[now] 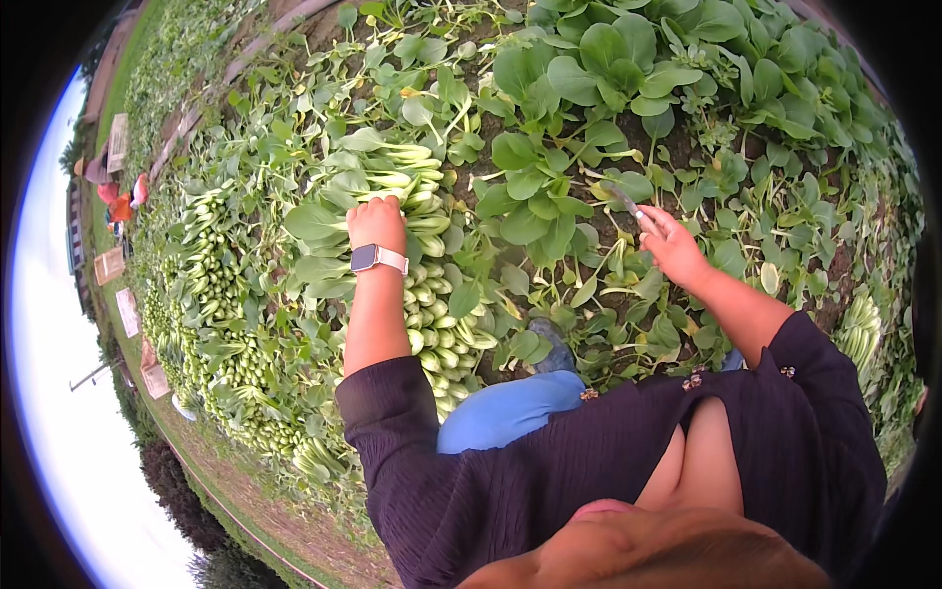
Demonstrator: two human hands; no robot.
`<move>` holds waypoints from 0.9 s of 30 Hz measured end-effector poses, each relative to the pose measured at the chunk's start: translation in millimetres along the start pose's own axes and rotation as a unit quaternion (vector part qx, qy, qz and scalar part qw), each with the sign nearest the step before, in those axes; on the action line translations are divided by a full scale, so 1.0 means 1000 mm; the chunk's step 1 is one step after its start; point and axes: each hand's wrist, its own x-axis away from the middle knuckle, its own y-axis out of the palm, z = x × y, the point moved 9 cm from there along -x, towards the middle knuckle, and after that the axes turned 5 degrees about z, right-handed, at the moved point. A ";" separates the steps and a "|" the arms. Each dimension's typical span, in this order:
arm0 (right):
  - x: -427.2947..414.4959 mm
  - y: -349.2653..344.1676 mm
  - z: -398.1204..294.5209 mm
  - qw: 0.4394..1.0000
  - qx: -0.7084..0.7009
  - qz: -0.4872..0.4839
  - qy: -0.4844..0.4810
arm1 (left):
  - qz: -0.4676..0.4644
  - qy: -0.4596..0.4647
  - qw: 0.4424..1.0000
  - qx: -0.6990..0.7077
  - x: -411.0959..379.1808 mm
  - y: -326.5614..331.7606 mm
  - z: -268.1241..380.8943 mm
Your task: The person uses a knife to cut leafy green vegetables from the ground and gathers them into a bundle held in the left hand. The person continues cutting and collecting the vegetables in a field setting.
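My left hand (377, 224), with a smartwatch (363, 258) on its wrist, is closed over a bunch of bok choy (397, 177) at the top of a long row of cut heads (441, 324). Their pale stem ends point right, the leaves left. In my right hand (668, 247) is a knife (624, 199), its blade pointing up and left. Between my hands a leafy bok choy plant (533, 195) stands in the soil. Whether my left fingers grip a head or only rest on the bunch is hard to see.
Taller leafy plants (625, 59) grow beyond my right hand. Another long pile of cut bok choy (213, 258) lies at the left, and a smaller bunch (859, 327) at the far right. Crates (126, 313) and people (110, 188) are at the field's left edge. My shoe (552, 346) is among loose leaves.
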 end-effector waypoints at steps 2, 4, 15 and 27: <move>-0.003 -0.004 0.004 0.999 -0.039 0.009 -0.003 | -0.036 -0.015 0.999 -0.008 0.001 0.018 0.003; -0.002 -0.001 0.001 1.000 -0.009 -0.002 0.025 | -0.042 -0.028 0.999 -0.011 0.004 0.018 -0.002; 0.002 0.003 -0.009 0.994 0.060 0.010 -0.092 | -0.110 0.433 0.746 0.494 0.083 -0.117 0.243; -0.063 0.073 -0.015 0.968 0.185 -0.061 -0.155 | 0.065 0.215 0.965 0.136 -0.013 -0.035 0.202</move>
